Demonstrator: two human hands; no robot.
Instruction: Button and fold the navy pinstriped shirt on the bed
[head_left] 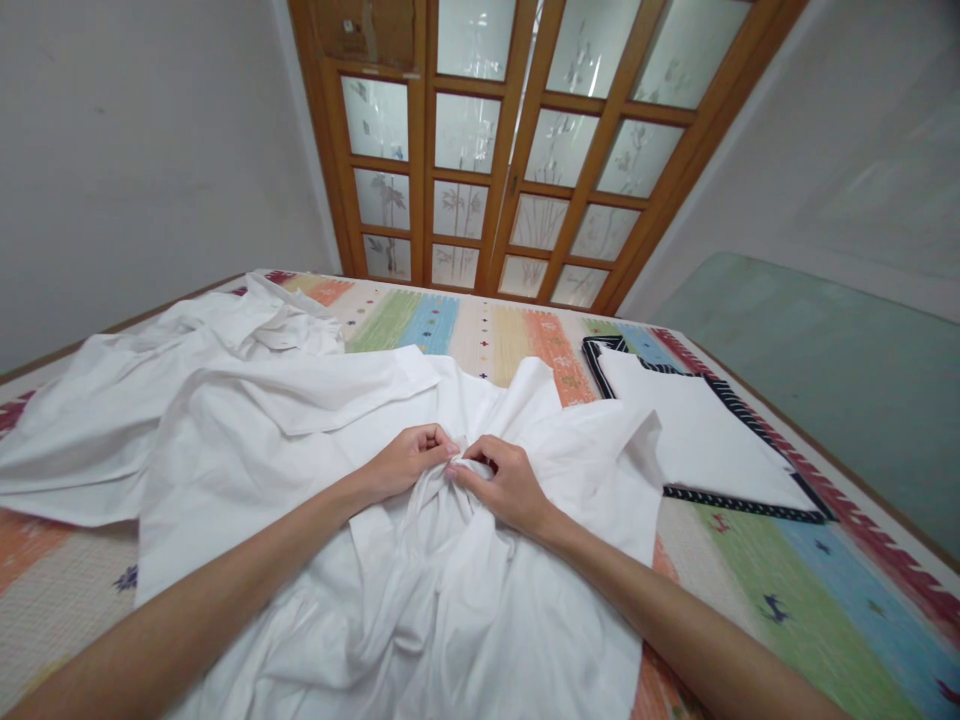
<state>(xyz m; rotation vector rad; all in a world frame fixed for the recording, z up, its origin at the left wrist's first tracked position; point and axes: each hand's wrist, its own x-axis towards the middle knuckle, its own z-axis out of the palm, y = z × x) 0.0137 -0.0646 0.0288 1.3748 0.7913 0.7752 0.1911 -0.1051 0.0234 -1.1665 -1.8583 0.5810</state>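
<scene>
Left grip [414, 458] and right grip [510, 482] nearly touching, both pinching white cloth [570, 575] at a gathered fold, rest spread around and beneath them, atop striped sheet [817, 590].

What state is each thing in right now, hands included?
Left hand: closed, pinching white cloth
Right hand: closed, pinching the same cloth
White cloth: gathered and creased at the fingers, otherwise spread loosely
White cloth heap: rumpled, unheld
White piece with black patterned edging: lying flat, unheld
Multicolored cover: spread out beneath the cloths
Wood-framed doors: narrow bright gap near top; fully shut, cannot tell
</scene>
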